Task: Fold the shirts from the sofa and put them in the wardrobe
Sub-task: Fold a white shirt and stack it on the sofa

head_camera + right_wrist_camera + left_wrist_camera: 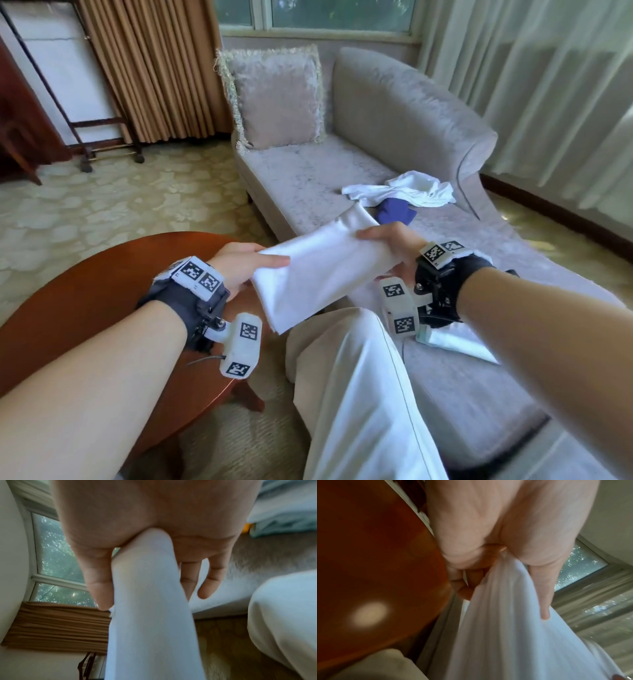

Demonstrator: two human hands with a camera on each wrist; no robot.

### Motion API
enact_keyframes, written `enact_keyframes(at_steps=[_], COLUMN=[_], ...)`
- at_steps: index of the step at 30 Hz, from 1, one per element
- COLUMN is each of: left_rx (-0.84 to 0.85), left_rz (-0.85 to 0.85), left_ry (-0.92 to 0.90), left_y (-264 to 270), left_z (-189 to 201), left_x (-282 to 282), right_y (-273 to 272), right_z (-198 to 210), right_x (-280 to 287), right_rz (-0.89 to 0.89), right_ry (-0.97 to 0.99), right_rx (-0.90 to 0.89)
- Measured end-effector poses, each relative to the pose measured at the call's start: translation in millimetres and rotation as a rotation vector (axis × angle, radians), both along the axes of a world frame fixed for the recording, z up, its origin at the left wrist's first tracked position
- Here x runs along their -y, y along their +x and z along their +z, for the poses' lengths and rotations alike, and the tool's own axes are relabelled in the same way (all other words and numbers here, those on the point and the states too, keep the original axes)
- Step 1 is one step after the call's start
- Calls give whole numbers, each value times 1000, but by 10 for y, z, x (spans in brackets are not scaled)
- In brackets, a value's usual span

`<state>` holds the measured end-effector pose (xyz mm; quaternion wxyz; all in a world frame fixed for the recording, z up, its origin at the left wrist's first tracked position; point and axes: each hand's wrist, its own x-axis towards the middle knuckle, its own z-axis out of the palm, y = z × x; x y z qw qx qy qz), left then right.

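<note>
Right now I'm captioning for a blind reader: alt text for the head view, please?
Both hands, left hand and right hand, hold a folded white shirt above the lap; behind, a crumpled white shirt and blue garment lie on the sofa.

Smooth white cloth shirt (318, 260); glossy wood table (102, 291); plush velvety sofa (308, 178).

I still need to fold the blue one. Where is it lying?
In the head view the blue garment lies on the sofa seat, partly under the crumpled white shirt, just beyond the right hand.
</note>
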<state>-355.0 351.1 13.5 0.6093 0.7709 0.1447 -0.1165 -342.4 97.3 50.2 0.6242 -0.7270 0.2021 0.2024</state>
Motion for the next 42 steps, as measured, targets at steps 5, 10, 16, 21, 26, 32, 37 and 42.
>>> enact_keyframes(at_steps=[5,10,16,21,26,32,37,42], left_rx=[64,-19,-119,-127,-104,-110,-177,-268], left_rz=[-34,-81,-136,-55,-26,14,-26,-77], left_ry=[-189,-374,-505,-497,-448,-398,-336,-246], left_y=[249,462,715,955,1261,1620,1840,1955], left_z=[65,11,-130,-300,-502,-758,-1039,-1321], left_x=[853,1646,2363,2853,3205,3451,3667,3714], right_y=[-113,-91,-76,65,354,731,875,939], right_z=[23,-14,-136,-332,-675,-1140,-1314,-1460], right_x=[778,1462,2147,2560,2895,3155,3305,3395], right_rz=[-233,-491,-584,-598,-619,-591,-579,-548], right_ry=[92,2,-31,-79,-161,-252,-331,-391], right_rx=[68,86,47,-11,-53,-132,-169,-209])
